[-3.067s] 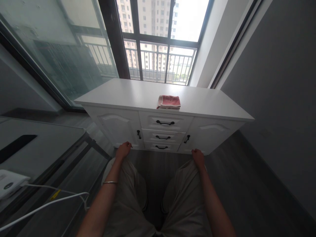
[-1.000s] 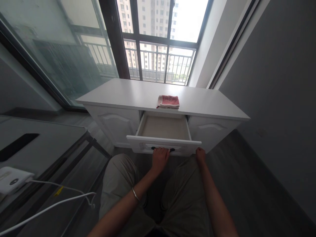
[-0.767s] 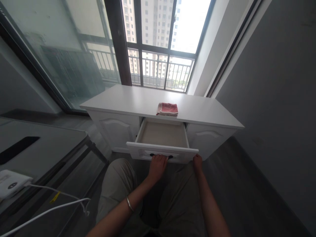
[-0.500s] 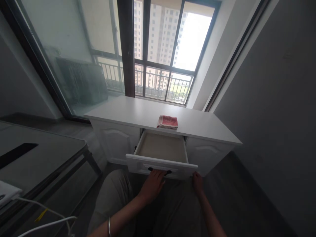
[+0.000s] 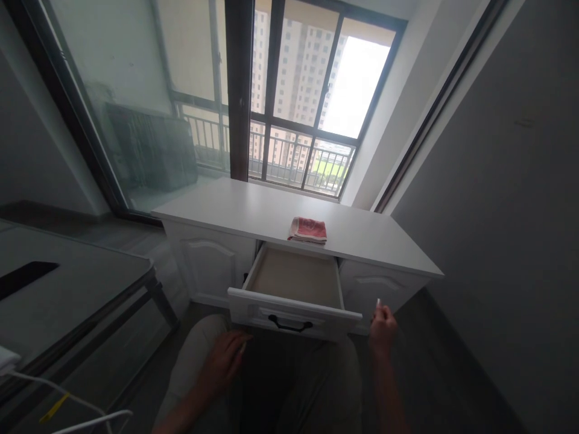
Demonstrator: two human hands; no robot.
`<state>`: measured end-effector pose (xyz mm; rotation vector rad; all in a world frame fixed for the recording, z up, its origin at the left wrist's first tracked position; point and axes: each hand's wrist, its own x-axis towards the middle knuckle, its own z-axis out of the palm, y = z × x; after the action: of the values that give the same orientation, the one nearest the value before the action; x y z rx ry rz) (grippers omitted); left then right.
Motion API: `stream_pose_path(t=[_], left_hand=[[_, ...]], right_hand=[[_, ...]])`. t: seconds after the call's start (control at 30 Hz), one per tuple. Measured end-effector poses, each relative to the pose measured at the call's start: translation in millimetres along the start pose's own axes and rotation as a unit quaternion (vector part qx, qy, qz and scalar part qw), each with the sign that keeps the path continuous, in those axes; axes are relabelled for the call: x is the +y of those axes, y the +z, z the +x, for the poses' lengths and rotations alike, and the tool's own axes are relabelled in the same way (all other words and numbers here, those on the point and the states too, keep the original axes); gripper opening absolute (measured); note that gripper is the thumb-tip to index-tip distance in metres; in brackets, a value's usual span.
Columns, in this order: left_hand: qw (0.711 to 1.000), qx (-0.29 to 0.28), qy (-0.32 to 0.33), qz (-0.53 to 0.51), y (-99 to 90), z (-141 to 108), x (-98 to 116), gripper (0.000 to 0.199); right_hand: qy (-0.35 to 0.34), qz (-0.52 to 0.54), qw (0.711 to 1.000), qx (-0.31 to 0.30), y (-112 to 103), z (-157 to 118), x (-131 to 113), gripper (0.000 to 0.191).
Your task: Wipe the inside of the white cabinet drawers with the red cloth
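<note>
A white drawer (image 5: 294, 304) is pulled out from the middle of a low white cabinet (image 5: 217, 202). Its beige inside holds nothing visible. The black drawer handle (image 5: 292, 327) is free of both hands. My left hand (image 5: 224, 361) lies near my left knee, apart from the drawer, fingers stretched out and holding nothing. To the right of the drawer front, my right hand (image 5: 383, 327) is raised before the right cabinet door (image 5: 375, 286). Its fingers are curled together; whether anything is in them is hidden. A folded red and white cloth (image 5: 308, 230) rests on the cabinet top.
At left stands a low table (image 5: 90, 259) with a dark flat object (image 5: 27, 277) on it. White cables (image 5: 90, 422) with a yellow tag (image 5: 54, 408) hang at the lower left. Behind the cabinet are glass panels and windows (image 5: 307, 78); a grey wall (image 5: 506, 199) rises at right.
My left hand has let go of the drawer handle and moved left to my knee. My right hand has lifted away from the drawer's right end, up and right. The drawer stays pulled out.
</note>
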<state>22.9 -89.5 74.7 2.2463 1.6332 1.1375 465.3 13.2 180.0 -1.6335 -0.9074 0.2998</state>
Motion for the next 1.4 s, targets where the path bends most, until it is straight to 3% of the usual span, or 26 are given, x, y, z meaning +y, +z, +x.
stream_pose_path(t=[0.07, 0.13, 0.27, 0.33, 0.4, 0.53, 0.63, 0.83, 0.93, 1.0, 1.13, 1.27, 1.4], left_hand=[[0.999, 0.024, -0.040, 0.028, 1.3, -6, -24, 0.039], [0.993, 0.054, -0.082, 0.060, 3.0, -9, -39, 0.039], [0.982, 0.079, -0.135, 0.107, 7.8, -9, -54, 0.037], [0.979, 0.078, -0.144, 0.119, 11.4, -8, -57, 0.037], [0.977, 0.079, -0.148, 0.131, 15.4, -9, -59, 0.039], [0.969, 0.092, -0.164, 0.162, 20.5, -10, -61, 0.042], [0.966, 0.087, -0.168, 0.179, 19.8, -11, -60, 0.042], [0.963, 0.060, -0.177, 0.194, 15.5, -12, -56, 0.039], [0.961, 0.057, -0.182, 0.201, 14.1, -12, -54, 0.039], [0.960, 0.057, -0.183, 0.203, 13.4, -11, -52, 0.037], [0.960, 0.052, -0.178, 0.209, 13.9, -9, -51, 0.036], [0.957, 0.041, -0.181, 0.222, 15.1, -8, -49, 0.035], [0.958, 0.040, -0.175, 0.224, 13.4, -6, -47, 0.032]], right_hand=[[-0.075, 0.007, 0.997, -0.007, 12, 7, -52, 0.052], [-0.158, -0.001, 0.983, -0.089, 30, 13, -101, 0.047], [-0.352, -0.028, 0.913, -0.204, 89, 32, -169, 0.049], [-0.417, -0.057, 0.867, -0.267, 126, 47, -186, 0.059], [-0.437, -0.115, 0.834, -0.315, 163, 62, -196, 0.075], [-0.404, -0.241, 0.790, -0.393, 222, 82, -199, 0.100], [-0.352, -0.287, 0.777, -0.436, 245, 84, -189, 0.103], [-0.278, -0.327, 0.759, -0.491, 258, 82, -172, 0.123], [-0.310, -0.316, 0.740, -0.507, 255, 86, -164, 0.131], [-0.349, -0.298, 0.736, -0.498, 250, 86, -156, 0.124], [-0.380, -0.260, 0.753, -0.470, 236, 80, -140, 0.084], [-0.398, -0.212, 0.771, -0.450, 224, 68, -135, 0.079], [-0.368, -0.164, 0.823, -0.400, 221, 57, -138, 0.068]])
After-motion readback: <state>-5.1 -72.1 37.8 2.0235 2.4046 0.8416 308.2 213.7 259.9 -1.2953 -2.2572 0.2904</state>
